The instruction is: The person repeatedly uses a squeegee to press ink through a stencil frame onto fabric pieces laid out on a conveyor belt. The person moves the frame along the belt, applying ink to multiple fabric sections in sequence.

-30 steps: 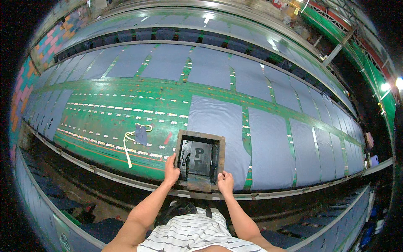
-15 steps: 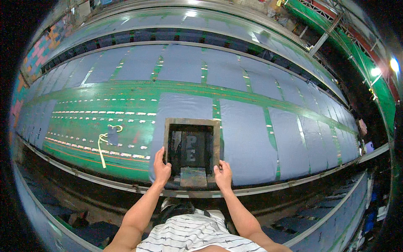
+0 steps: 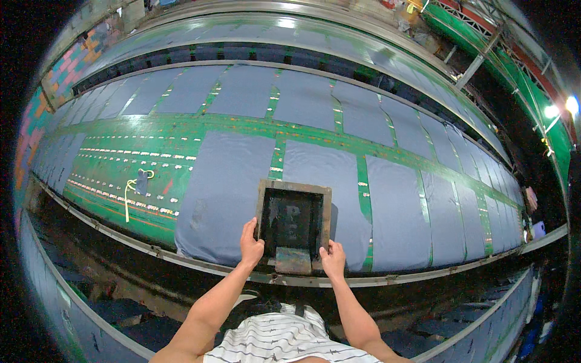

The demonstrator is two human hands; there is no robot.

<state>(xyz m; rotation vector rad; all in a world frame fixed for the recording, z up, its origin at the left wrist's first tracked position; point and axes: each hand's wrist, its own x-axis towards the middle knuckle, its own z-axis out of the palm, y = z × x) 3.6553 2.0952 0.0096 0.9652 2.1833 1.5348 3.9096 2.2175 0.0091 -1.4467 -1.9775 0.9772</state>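
My left hand (image 3: 250, 243) grips the left side of a rectangular screen-printing frame (image 3: 295, 186), and my right hand (image 3: 333, 260) grips its lower right side. Dark mesh with pale block letters fills the frame. A flat squeegee-like block (image 3: 293, 260) sits inside at the near end. The frame is over the strip between a blue-grey fabric panel (image 3: 227, 187) on the left and another fabric panel (image 3: 351, 212) on the right, covering part of the latter. Whether the frame touches the cloth I cannot tell.
A long green printing table (image 3: 151, 136) carries rows of similar fabric panels. On its bare left stretch lies a small dark scrap with a yellow cord (image 3: 128, 196). A metal rail (image 3: 387, 279) runs along the near edge. Another long table (image 3: 212, 35) stands beyond.
Both hands have moved the frame to the right, off the left fabric panel and toward the one beside it. More of the left panel now shows. The view has shifted too.
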